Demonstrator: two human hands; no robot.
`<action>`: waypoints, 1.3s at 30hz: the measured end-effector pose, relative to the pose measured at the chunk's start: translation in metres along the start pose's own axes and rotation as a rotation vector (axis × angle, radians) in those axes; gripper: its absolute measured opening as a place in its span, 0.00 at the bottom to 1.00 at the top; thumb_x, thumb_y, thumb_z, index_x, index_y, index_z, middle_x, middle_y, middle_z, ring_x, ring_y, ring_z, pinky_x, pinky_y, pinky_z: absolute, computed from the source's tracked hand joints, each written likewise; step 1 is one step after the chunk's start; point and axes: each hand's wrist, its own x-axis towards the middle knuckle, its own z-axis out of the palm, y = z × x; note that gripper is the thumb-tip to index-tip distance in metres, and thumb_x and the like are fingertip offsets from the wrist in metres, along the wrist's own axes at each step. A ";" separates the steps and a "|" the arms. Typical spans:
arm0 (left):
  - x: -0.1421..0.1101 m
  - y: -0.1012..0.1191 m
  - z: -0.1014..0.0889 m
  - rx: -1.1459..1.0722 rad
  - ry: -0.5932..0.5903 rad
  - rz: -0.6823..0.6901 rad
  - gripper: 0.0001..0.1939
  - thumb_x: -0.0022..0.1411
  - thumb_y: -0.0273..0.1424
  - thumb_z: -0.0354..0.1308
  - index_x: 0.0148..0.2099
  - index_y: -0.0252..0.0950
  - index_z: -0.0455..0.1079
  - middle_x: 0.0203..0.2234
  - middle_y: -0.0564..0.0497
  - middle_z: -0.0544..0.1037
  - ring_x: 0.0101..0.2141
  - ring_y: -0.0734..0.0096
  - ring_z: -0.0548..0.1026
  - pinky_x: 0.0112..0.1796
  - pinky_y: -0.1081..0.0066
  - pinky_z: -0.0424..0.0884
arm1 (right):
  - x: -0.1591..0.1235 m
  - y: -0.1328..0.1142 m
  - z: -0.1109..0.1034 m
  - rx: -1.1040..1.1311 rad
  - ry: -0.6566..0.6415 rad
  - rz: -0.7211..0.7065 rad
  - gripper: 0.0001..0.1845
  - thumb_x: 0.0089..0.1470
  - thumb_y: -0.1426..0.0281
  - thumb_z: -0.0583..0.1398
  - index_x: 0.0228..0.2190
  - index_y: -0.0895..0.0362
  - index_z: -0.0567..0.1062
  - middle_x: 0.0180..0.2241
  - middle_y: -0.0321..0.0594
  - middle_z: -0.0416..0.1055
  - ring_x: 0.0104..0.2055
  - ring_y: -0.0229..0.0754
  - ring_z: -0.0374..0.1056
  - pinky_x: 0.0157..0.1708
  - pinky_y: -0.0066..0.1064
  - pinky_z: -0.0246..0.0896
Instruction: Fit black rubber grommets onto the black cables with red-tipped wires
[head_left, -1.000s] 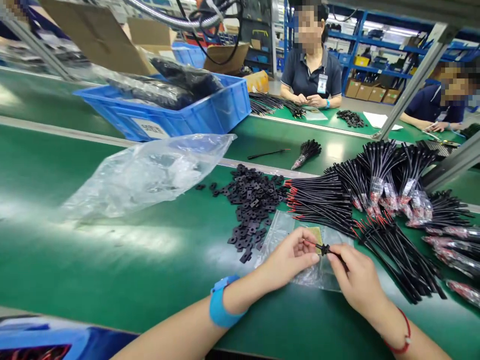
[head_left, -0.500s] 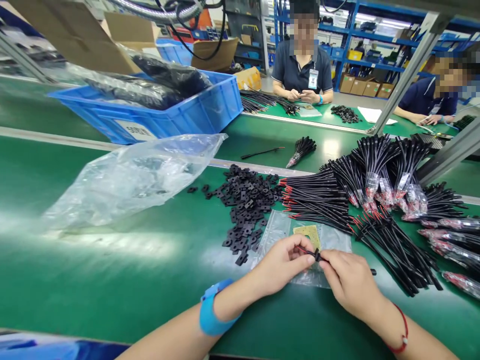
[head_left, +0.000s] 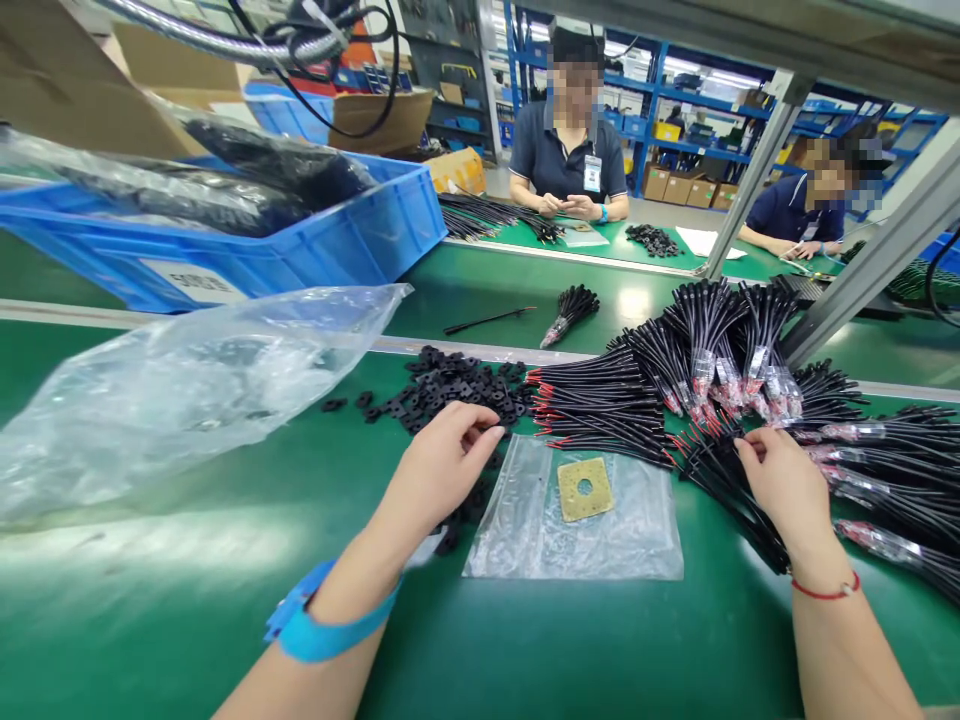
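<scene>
Black rubber spacer pile [head_left: 439, 392] at centre-left of frame, under my left hand [head_left: 442, 468]; fingertips curled onto it, pinch unclear. Black red-tipped wire bundle [head_left: 724, 480] runs upper left to lower right under my right hand [head_left: 784, 490], right of frame; grip unclear. Hands well apart, flat clear plastic bag [head_left: 570, 535] with tan square pad [head_left: 585, 488] between.

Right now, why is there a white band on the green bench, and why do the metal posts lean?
In the head view, overhead light glares off the glossy green bench, and the wide lens tilts the aluminium post; the left hand looks sharp.
</scene>
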 end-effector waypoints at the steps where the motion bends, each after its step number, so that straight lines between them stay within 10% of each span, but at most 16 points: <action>1: 0.002 -0.005 -0.001 0.031 -0.004 -0.012 0.13 0.60 0.39 0.49 0.38 0.35 0.68 0.31 0.49 0.71 0.29 0.67 0.70 0.32 0.69 0.67 | 0.001 0.001 0.002 0.019 0.019 -0.010 0.14 0.57 0.63 0.53 0.30 0.57 0.74 0.31 0.43 0.71 0.31 0.44 0.66 0.28 0.32 0.54; 7: 0.008 -0.028 -0.010 0.241 -0.073 -0.077 0.10 0.60 0.34 0.49 0.39 0.36 0.68 0.33 0.48 0.73 0.33 0.64 0.72 0.34 0.69 0.65 | -0.001 -0.018 0.006 0.199 0.220 -0.180 0.13 0.58 0.64 0.52 0.34 0.57 0.73 0.33 0.45 0.71 0.35 0.47 0.66 0.38 0.37 0.59; 13: 0.007 -0.037 -0.015 0.311 -0.168 -0.115 0.05 0.57 0.27 0.52 0.37 0.37 0.68 0.31 0.49 0.74 0.32 0.65 0.72 0.33 0.71 0.65 | 0.001 -0.098 0.019 0.193 -0.087 -0.691 0.11 0.60 0.71 0.51 0.42 0.57 0.70 0.43 0.46 0.69 0.44 0.46 0.64 0.45 0.36 0.59; 21: 0.005 -0.038 -0.011 0.283 -0.182 -0.007 0.06 0.58 0.24 0.52 0.37 0.36 0.69 0.32 0.49 0.73 0.33 0.68 0.72 0.35 0.72 0.66 | 0.031 -0.173 0.043 0.026 -0.142 -0.810 0.10 0.58 0.75 0.52 0.40 0.60 0.71 0.40 0.49 0.68 0.44 0.49 0.61 0.42 0.37 0.55; 30: 0.002 -0.036 0.012 0.310 -0.169 0.024 0.07 0.57 0.24 0.56 0.39 0.36 0.68 0.36 0.46 0.70 0.40 0.62 0.70 0.41 0.68 0.65 | 0.041 -0.173 0.040 0.099 -0.128 -0.799 0.10 0.59 0.72 0.52 0.35 0.59 0.74 0.35 0.45 0.71 0.40 0.45 0.65 0.42 0.34 0.56; 39: -0.001 -0.024 0.007 0.247 -0.094 0.030 0.04 0.57 0.23 0.54 0.34 0.36 0.64 0.33 0.47 0.70 0.39 0.61 0.69 0.42 0.64 0.65 | 0.018 -0.129 -0.010 0.528 -0.095 -0.564 0.26 0.62 0.69 0.47 0.60 0.58 0.54 0.44 0.45 0.71 0.38 0.41 0.70 0.38 0.33 0.65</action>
